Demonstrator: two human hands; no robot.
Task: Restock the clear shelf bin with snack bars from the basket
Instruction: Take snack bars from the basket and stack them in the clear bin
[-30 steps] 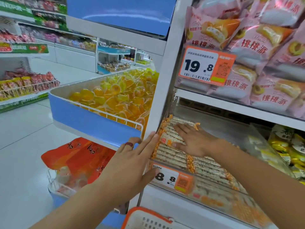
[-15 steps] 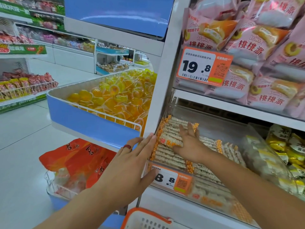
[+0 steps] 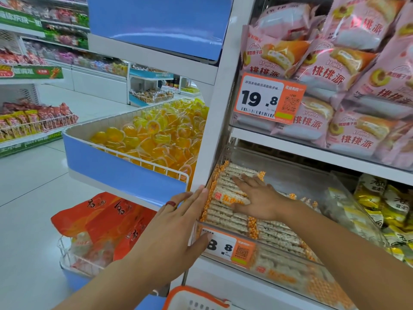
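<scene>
The clear shelf bin (image 3: 288, 182) sits on the lower shelf and holds rows of pale snack bars (image 3: 225, 214) with orange-checked wrapper ends. My right hand (image 3: 257, 198) lies flat inside the bin, fingers straight, pressing on the top bars at the left. My left hand (image 3: 172, 229), wearing a red ring, rests open against the bin's front left corner beside the 8.8 price tag (image 3: 230, 249). Only the orange rim of the basket (image 3: 196, 298) shows at the bottom edge.
Pink pastry bags (image 3: 335, 81) fill the shelf above, behind a 19.8 tag. Yellow packets (image 3: 388, 211) lie right of the bin. A blue end bin of yellow jelly cups (image 3: 156, 137) juts out on the left, with orange bags (image 3: 107, 220) below. A white upright (image 3: 212, 130) borders the bin.
My right hand has slid a little across the top bars, from fingers pointing back to lying flat toward the left. My left hand has stayed at the bin's corner.
</scene>
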